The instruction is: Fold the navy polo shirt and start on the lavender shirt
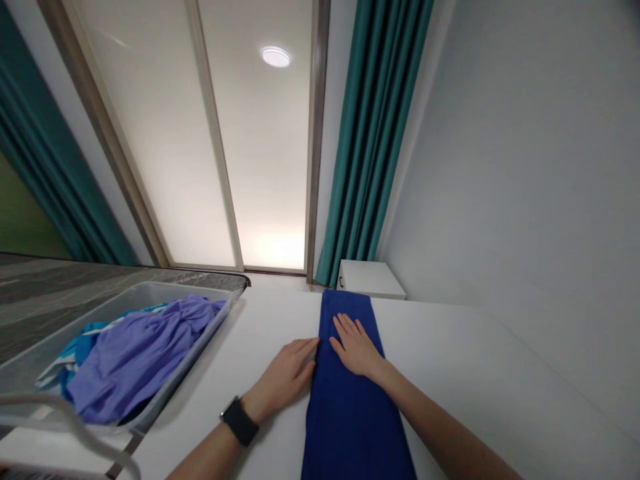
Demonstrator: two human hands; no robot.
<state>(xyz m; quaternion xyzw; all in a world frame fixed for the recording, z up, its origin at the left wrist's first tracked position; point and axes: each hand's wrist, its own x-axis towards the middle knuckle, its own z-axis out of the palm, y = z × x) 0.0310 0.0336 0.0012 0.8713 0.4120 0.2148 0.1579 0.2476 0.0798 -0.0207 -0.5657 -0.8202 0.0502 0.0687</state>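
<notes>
In the head view, a long dark-blue folded cloth (350, 413) lies flat on a smooth white tabletop (450, 373), running from the bottom edge of the view to the table's far edge; it serves as the landmark here. On top of the cloth, toward its far end, the right hand (356, 348) rests palm down with its fingers spread, pinching nothing. At the cloth's left edge, the left hand (287, 373) lies low with its fingers close together and extended, fingertips touching that edge; whether they pinch any fabric cannot be told. A black square-faced wristwatch (240, 421) is on the left wrist. Well to the left of the cloth sits a translucent pale plastic bin (226, 308) holding a crumpled lavender garment (145, 353) and a blue-and-white patterned cloth (80, 347). Just beyond the cloth's far end, slightly right, stands a small white cabinet (373, 279), with a pleated teal curtain (377, 133) behind it.
</notes>
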